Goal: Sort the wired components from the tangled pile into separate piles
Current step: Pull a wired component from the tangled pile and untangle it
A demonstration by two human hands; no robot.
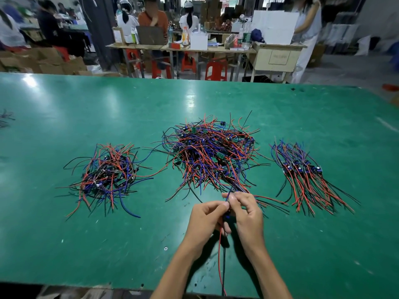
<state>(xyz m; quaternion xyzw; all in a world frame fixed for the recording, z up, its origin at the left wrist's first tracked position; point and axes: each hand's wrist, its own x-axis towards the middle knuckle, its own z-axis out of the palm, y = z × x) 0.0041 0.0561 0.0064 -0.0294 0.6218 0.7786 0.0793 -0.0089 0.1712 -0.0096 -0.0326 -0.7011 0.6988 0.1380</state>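
You sit at a wide green table (108,117), scuffed and glossy under overhead lights, in a busy workshop. Beyond its far edge, people sit on red stools (216,71) at cluttered wooden tables (164,47) with bottles and boxes; a white board (275,26) stands to the far right, and cardboard boxes (41,60) are stacked to the far left. Print on a cream cabinet (276,59) is too blurred to read.

On the table, the tangled pile (209,152) of red, blue and black wires lies in the middle. A looser pile (108,173) lies left of it, and a neatly aligned pile (302,173) lies right.

Near you, your left hand (206,221) and right hand (246,214) meet, both pinching one wired component (226,216) whose blue leads run up into the middle tangle. Its red wire (220,255) hangs towards you.
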